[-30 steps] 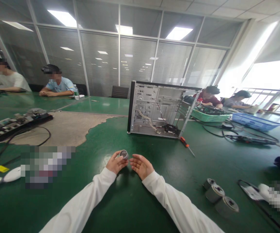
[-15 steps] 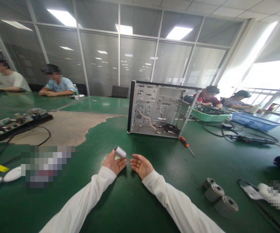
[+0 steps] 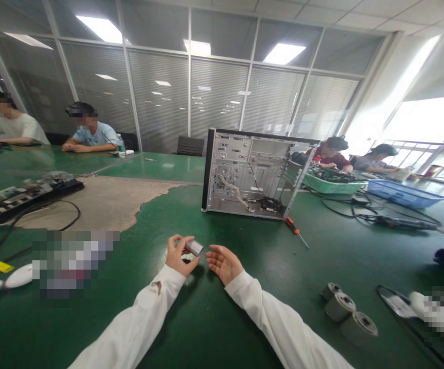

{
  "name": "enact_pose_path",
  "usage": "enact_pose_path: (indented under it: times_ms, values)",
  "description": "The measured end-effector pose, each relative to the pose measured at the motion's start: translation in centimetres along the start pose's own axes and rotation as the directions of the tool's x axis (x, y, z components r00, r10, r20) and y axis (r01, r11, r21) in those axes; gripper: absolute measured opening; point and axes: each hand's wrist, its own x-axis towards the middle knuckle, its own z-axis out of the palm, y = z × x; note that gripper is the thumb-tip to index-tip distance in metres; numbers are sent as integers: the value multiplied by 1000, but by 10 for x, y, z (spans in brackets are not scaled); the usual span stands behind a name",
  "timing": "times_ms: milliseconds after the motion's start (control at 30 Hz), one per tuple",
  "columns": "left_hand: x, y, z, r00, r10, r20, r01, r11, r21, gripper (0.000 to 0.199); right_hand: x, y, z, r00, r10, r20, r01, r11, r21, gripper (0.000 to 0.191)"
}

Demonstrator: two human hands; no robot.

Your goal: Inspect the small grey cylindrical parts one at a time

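Near the middle of the green table (image 3: 260, 261), my left hand (image 3: 178, 256) grips a small silver metal cylinder (image 3: 195, 248) between thumb and fingers. The cylinder lies tilted, its free end pointing right. Just to its right is my right hand (image 3: 224, 262), fingers apart and slightly curled, holding nothing and not touching the cylinder. Beyond both hands stands an open computer case (image 3: 255, 171) with cables inside. An orange and black screwdriver (image 3: 294, 228) lies by the case's lower right corner.
Several round metal parts (image 3: 340, 305) stand at the right front. A green basket (image 3: 333, 186) and a blue basket (image 3: 404, 195) are at the back right, with cables beside them. A circuit assembly (image 3: 29, 192) lies at the left. People sit around the table.
My left hand has turned over, from palm up to gripping the cylinder from above and the side. The cylinder has shifted slightly right and down. My right hand stays in place.
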Motion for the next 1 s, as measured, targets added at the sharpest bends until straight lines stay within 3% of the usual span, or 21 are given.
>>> enact_pose_path:
  times_ms: [133,300,533,733,1000]
  values:
    - [3,4,-8,970,210,126,-236,939,249,44,0,0,0,1000,-4,-2,4,1000,-8,27]
    - [2,-3,-5,928,295,227,-360,865,348,46,0,1,-1,1000,-24,2,24,1000,-14,26]
    - [2,-16,0,916,297,268,-381,853,357,51,-2,3,5,997,-72,14,73,994,-85,25]
    - [2,-7,-4,891,349,291,-435,839,326,43,-1,5,6,996,-82,-29,79,992,-98,27]
    - [-3,0,0,927,258,272,-333,900,280,56,3,11,2,991,-126,-38,120,985,-126,25]
